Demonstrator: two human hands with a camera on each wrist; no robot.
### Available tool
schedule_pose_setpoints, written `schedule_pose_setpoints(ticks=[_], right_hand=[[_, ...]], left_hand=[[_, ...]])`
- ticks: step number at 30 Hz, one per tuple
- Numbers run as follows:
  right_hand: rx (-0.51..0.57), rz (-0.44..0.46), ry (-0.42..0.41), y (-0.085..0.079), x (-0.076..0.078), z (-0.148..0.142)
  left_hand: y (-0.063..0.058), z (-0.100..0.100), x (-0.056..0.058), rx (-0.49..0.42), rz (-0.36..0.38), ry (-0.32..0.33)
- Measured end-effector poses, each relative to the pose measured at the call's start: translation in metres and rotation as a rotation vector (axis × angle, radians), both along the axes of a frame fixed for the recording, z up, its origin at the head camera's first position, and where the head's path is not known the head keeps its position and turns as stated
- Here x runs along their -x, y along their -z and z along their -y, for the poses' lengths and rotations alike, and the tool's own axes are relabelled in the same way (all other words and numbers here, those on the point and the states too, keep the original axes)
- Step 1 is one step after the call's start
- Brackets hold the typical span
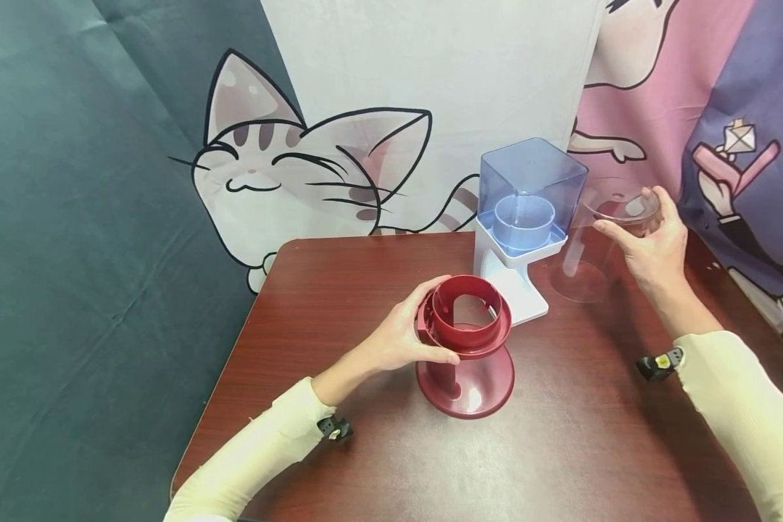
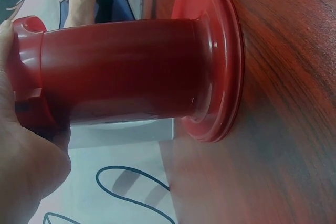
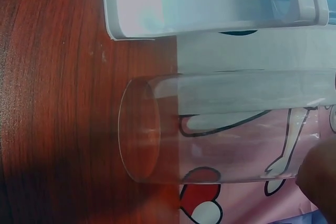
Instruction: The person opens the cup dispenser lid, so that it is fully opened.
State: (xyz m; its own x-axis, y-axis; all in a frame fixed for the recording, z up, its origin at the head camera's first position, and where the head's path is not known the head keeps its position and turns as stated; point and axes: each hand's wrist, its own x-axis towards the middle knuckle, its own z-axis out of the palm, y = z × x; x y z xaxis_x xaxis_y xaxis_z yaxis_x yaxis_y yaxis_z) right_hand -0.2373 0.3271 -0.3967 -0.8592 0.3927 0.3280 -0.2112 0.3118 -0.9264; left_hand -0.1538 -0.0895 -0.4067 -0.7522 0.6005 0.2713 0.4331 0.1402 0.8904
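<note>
A dark red plastic stand (image 1: 467, 391) with a ring-shaped top and a wide round foot is upright on the table. My left hand (image 1: 404, 330) grips its top ring from the left, thumb at the front. The left wrist view shows the stand's curved column (image 2: 123, 69) between ring and foot. To the right, a clear plastic cylinder (image 1: 577, 254) is upright, its bottom right at the tabletop. Fingers and thumb of my right hand (image 1: 659, 246) hold it by the top rim. In the right wrist view, that hand (image 3: 320, 177) shows only at the edge.
Between them, farther back, stands a white dispenser base (image 1: 525, 293) with a see-through blue square container (image 1: 531, 170) on top, close beside the cylinder. The brown wooden table (image 1: 339, 283) ends at a cartoon-printed cloth backdrop (image 1: 431, 51).
</note>
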Motion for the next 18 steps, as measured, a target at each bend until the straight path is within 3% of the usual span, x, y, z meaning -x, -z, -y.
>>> schedule_pose_setpoints(ticks=[6,13,18], right_hand=[[0.027,-0.016,-0.020,-0.0016,-0.0024,-0.0012],[0.233,-0.084,-0.087,-0.0029,-0.0063,-0.0002],[0.126,-0.025,-0.040,-0.0058,-0.0091,-0.0002]], left_hand=[[-0.0001,0.0014,-0.0011,0.035,-0.016,-0.005],[-0.0001,0.0017,-0.0020,0.069,-0.033,-0.013],[-0.0020,0.0017,-0.0033,0.065,-0.030,-0.025]])
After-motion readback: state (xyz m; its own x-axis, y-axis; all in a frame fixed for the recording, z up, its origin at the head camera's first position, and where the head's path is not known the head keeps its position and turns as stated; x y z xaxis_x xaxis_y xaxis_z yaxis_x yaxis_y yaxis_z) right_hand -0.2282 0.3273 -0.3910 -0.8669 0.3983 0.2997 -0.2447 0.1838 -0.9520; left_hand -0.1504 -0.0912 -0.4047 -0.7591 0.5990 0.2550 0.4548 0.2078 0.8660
